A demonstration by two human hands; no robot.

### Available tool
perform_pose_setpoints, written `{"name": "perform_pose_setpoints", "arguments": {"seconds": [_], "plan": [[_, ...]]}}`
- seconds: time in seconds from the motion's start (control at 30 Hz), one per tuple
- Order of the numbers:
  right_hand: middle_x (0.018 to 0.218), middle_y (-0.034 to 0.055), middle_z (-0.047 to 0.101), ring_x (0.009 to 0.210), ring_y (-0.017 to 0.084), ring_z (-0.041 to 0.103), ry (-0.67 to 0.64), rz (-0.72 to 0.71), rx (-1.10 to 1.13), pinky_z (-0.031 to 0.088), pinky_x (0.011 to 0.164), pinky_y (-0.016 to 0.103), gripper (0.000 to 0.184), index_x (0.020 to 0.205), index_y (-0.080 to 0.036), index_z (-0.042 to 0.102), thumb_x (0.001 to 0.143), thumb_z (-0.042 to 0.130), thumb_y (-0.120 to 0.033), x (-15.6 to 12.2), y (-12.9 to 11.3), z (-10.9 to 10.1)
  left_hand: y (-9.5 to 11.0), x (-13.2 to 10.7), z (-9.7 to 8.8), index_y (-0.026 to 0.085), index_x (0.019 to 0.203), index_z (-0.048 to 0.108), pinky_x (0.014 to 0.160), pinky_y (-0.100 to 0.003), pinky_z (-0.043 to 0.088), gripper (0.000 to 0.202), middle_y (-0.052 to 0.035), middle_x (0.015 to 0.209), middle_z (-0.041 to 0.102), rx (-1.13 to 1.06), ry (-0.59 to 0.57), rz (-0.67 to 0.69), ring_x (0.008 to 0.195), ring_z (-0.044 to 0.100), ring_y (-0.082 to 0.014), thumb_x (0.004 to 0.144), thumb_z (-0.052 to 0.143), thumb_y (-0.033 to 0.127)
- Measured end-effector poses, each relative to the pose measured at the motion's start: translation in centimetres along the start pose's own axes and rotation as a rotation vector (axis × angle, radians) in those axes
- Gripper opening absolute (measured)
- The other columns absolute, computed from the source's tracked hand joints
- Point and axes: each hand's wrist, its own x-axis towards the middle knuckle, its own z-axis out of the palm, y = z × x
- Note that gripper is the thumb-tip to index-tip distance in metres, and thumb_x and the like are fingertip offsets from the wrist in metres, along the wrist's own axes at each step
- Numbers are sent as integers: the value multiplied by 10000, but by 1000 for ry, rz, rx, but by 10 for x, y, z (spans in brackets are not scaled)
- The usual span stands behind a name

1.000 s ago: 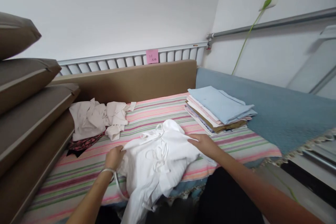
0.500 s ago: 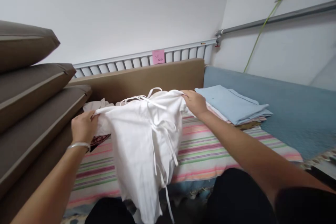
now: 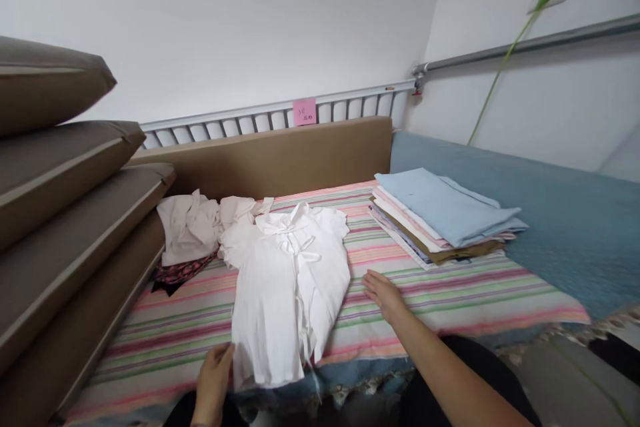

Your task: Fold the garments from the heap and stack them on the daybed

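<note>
White top (image 3: 290,293) with tie strings lies spread flat on the striped sheet (image 3: 450,293) of the bed, collar toward the brown cushion (image 3: 280,157) at the back. The left hand (image 3: 214,377) touches the lower left corner of its hem, though a pinch cannot be told, and the right hand (image 3: 383,293) rests open and flat on the sheet just beside the top's right edge. Crumpled beige clothes (image 3: 193,227) touch its left shoulder; a folded pile (image 3: 445,213) sits apart on the right.

Bare arms, black garment
Left hand (image 3: 215,373) and right hand (image 3: 383,293) are bare, forearms unsleeved — black fabric (image 3: 495,367), plain, covers the lap below them.
</note>
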Motion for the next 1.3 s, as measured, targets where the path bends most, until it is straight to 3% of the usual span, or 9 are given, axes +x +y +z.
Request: {"name": "perform_pose_setpoints", "arguments": {"seconds": [0.17, 0.33, 0.43, 0.5, 0.63, 0.77, 0.93, 1.13, 1.3], "plan": [[780, 12, 655, 581, 89, 577, -159, 127, 114, 421, 442, 167, 241, 971, -199, 541, 778, 590, -336, 7, 0, 45, 12, -15, 13, 123, 691, 632, 628, -334, 462, 583, -79, 659, 660, -216, -100, -41, 672, 604, -247, 448, 658, 653], [650, 12, 645, 459, 87, 521, -342, 253, 152, 257, 314, 164, 308, 915, -156, 590, 727, 650, -393, -5, 7, 62, 5, -28, 8, 126, 695, 631, 566, -278, 419, 553, -25, 616, 631, -414, -136, -112, 583, 551, -170, 459, 706, 620], [753, 41, 685, 532, 117, 580, -490, 293, 166, 378, 381, 197, 358, 954, -147, 594, 698, 679, -382, -13, 2, 61, 7, -37, 2, 134, 688, 619, 535, -266, 405, 517, -4, 588, 609, -523, -111, -152, 550, 544, -156, 457, 733, 582], [864, 61, 698, 672, 154, 633, -597, 251, 153, 497, 560, 256, 386, 984, -149, 590, 684, 695, -367, -17, -5, 61, 16, -40, 0, 138, 721, 620, 532, -268, 412, 500, -9, 610, 622, -600, -113, -178, 554, 561, -160, 455, 754, 540], [1045, 77, 674, 963, 201, 617, -637, 40, 61, 471, 859, 316, 426, 993, -159, 591, 623, 745, -302, -24, -15, 67, 34, -42, -1, 154, 763, 598, 512, -253, 413, 454, -6, 622, 634, -749, -124, -235, 545, 576, -154, 467, 785, 441], [1066, 87, 669, 991, 224, 616, -610, 51, 66, 464, 890, 361, 453, 1027, -182, 573, 626, 734, -318, -37, -2, 76, 31, -47, 4, 149, 759, 595, 488, -234, 410, 428, 12, 596, 619, -813, -136, -266, 509, 559, -128, 472, 800, 392], [820, 105, 708, 817, 249, 668, -660, 216, -32, 499, 809, 416, 288, 899, -138, 602, 656, 667, -278, -45, 15, 85, 19, -55, 11, 129, 853, 619, 490, -228, 426, 403, -20, 629, 652, -762, -167, -304, 541, 586, -141, 533, 786, 308], [787, 81, 709, 736, 245, 667, -657, 206, -111, 503, 760, 428, 403, 961, -149, 592, 573, 697, -172, -48, -49, 70, 47, -55, -20, 130, 942, 607, 576, -255, 483, 365, -60, 771, 692, -901, -212, -248, 633, 623, -156, 611, 740, 209], [1018, 101, 677, 876, 242, 641, -674, 12, -303, 493, 772, 370, 581, 1101, -162, 555, 558, 734, -264, -64, -85, 20, 42, -63, -33, 154, 1023, 587, 657, -285, 505, 434, -78, 897, 688, -844, -307, -267, 730, 637, -178, 628, 740, 251]]}}
